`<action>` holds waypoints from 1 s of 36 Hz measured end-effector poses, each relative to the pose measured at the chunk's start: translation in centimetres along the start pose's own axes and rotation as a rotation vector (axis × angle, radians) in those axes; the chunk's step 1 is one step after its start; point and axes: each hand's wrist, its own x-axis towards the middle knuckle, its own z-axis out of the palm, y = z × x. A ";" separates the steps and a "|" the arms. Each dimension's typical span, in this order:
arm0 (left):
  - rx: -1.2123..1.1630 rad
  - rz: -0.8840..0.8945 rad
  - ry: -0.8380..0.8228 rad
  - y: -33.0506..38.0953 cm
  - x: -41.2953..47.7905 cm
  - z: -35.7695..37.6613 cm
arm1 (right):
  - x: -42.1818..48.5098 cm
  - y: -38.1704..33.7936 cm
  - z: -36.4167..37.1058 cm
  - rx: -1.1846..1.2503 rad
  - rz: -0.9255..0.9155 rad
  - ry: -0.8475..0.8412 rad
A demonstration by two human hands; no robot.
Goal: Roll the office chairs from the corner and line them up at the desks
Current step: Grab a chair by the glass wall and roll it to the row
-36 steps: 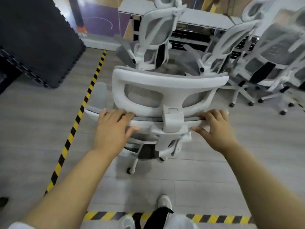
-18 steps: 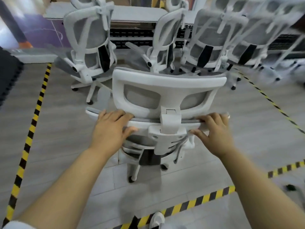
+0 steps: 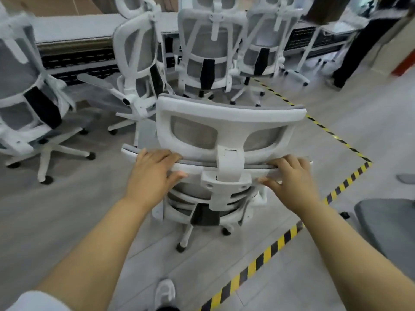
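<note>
1. At frame centre, the left hand (image 3: 151,175) and right hand (image 3: 292,178) are both gripping the top rail of the white office chair (image 3: 224,140), fingers curled over it.
2. Across the top, four more chairs (image 3: 207,55) are standing, probably against the desks (image 3: 74,32).

The near chair (image 3: 226,135) has a white plastic frame with pale grey mesh showing through the two openings of its headrest, a grey strip along the top edge, and a dark grey, nearly black panel low on its back. The chairs behind (image 3: 206,55) match it — white frames, grey mesh, a black strap down each back, white legs on black casters. The floor (image 3: 56,221) is light grey with a faint wood-grain pattern. Across it runs tape (image 3: 265,259) in yellow and black diagonal stripes. The desk (image 3: 74,30) is white. A shoe (image 3: 165,292) is white — a sleeve (image 3: 33,301) too.
</note>
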 end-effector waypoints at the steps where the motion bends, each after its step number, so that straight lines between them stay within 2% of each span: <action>1: -0.005 0.019 -0.004 0.3 1.4 0.5 | 0.5 0.7 -0.1 -0.008 0.024 -0.003; 12: -0.104 0.218 0.003 2.9 17.1 6.3 | 7.3 8.2 -0.7 -0.068 0.270 -0.010; 20: -0.133 0.317 -0.084 6.0 27.5 10.6 | 12.5 14.3 -0.9 -0.075 0.427 -0.032; 30: -0.125 0.365 -0.079 13.0 38.1 16.9 | 18.7 25.7 -1.6 -0.088 0.501 -0.008; 36: -0.109 0.349 -0.059 18.2 43.9 21.1 | 22.9 34.1 -2.3 -0.063 0.470 0.005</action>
